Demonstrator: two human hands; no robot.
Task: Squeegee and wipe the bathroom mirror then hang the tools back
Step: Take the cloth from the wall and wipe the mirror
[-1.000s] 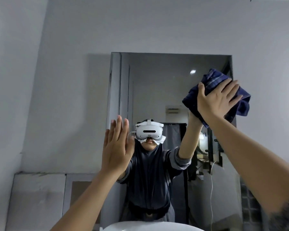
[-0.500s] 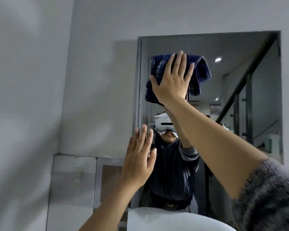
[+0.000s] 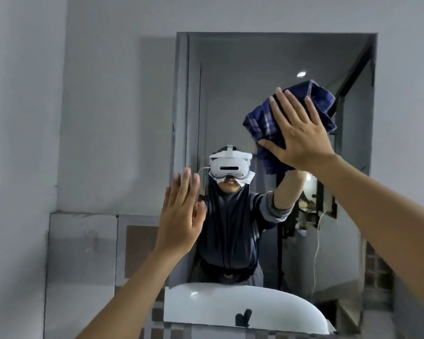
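The frameless bathroom mirror [image 3: 242, 99] hangs on a grey wall and shows a person in a headset. My right hand [image 3: 301, 133] presses a dark blue checked cloth [image 3: 264, 121] flat against the glass in the mirror's upper right area, fingers spread over it. My left hand [image 3: 181, 214] lies flat and empty against the mirror's left edge, lower down, fingers together and pointing up. No squeegee is in view.
A white basin [image 3: 230, 304] with a dark tap [image 3: 242, 316] appears in the mirror's lower part. Grey tiles [image 3: 83, 253] cover the wall at lower left. Bare grey wall surrounds the mirror.
My right hand has swept the cloth from the mirror's upper left to its upper right and a bit lower. My left hand has stayed braced at the left edge.
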